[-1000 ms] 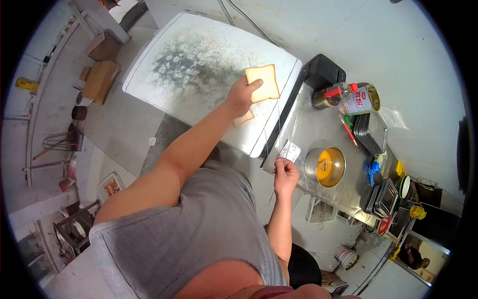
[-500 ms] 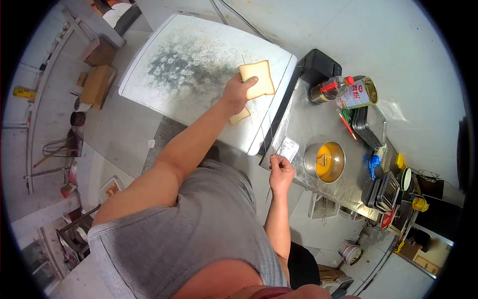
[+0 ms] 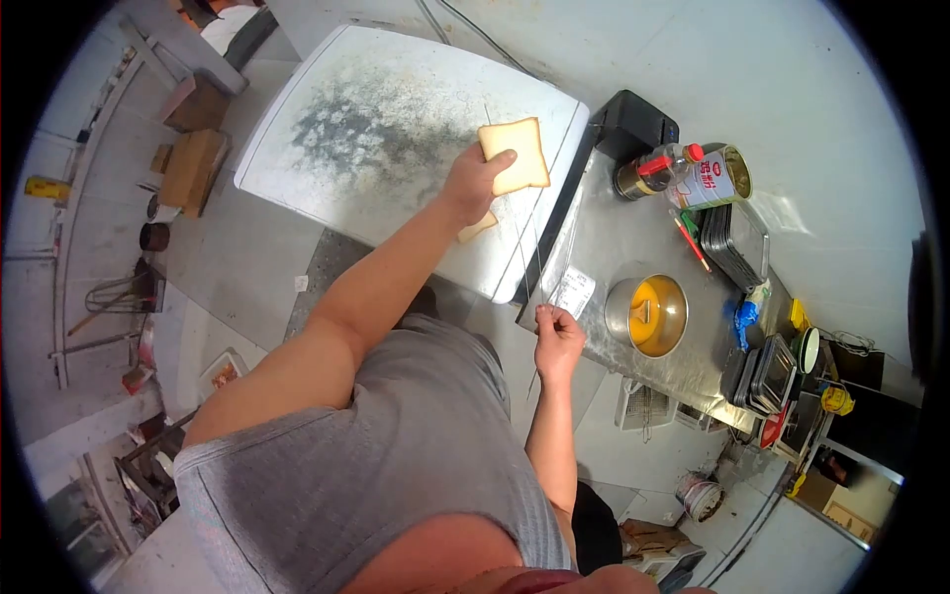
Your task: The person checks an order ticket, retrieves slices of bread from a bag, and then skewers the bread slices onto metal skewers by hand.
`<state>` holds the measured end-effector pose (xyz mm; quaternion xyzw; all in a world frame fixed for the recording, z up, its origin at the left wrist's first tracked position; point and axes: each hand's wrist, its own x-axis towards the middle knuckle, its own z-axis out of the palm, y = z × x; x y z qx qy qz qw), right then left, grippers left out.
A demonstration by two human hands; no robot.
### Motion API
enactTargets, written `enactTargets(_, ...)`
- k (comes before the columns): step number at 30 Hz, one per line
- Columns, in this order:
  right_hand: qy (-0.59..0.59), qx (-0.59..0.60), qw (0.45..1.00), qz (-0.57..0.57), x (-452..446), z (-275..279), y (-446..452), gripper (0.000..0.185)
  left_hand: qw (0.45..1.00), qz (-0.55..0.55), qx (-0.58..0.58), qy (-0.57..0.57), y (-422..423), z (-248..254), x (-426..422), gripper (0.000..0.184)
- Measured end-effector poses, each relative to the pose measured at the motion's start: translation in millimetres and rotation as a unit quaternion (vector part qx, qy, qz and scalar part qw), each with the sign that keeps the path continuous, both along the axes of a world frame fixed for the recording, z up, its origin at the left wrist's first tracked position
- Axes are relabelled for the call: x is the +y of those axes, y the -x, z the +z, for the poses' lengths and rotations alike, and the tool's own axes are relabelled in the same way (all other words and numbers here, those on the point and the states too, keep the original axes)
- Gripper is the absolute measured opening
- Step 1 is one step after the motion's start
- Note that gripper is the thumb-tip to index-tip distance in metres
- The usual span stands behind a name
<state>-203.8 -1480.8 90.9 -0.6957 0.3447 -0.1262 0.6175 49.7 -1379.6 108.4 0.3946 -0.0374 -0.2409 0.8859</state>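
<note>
My left hand (image 3: 473, 183) is closed on a slice of bread (image 3: 522, 158), thumb on its face, above a white appliance top (image 3: 396, 218). A second piece of bread (image 3: 479, 229) shows partly from under the left wrist. My right hand (image 3: 559, 345) pinches thin skewer-like rods (image 3: 526, 267) near the counter's edge. They run up toward the bread and also stick out below the hand. One thin tip shows above the slice; whether it goes through or behind the bread, I cannot tell.
A metal bowl (image 3: 676, 315) with orange-yellow liquid and a brush-like tool stands on the steel counter (image 3: 618, 233). Behind are a red-capped bottle (image 3: 658, 170), a tin (image 3: 720, 180), a black box (image 3: 633, 131) and stacked dark trays (image 3: 737, 247). A white label (image 3: 572, 292) lies by the right hand.
Both hands keep almost the same place and grip. The bread slice has shifted very slightly to the right in view.
</note>
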Motion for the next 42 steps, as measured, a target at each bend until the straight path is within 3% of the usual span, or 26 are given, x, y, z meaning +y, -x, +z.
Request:
enactTargets(22,-0.016,-0.009,0.999,-0.026,0.3,-1.0,-5.7,0.013,0.994,-0.049,-0.063,-0.073,16.5,-5.6,-8.5,0.034)
enactTargets(31,-0.050,-0.038,0.997,-0.035,-4.6,-12.5,-9.8,0.012,0.995,-0.070,-0.023,-0.060,36.1,-15.0,-18.6,0.033)
enactTargets(34,-0.038,-0.041,0.998,-0.029,-6.1,-17.5,-9.0,0.012,0.997,-0.068,0.038,-0.007,29.4,-8.5,-19.1,0.033)
enactTargets(42,-0.038,-0.050,0.997,-0.040,-11.7,-12.2,-14.8,0.011,0.998,-0.059,0.031,-0.021,33.2,-10.3,-27.4,0.031)
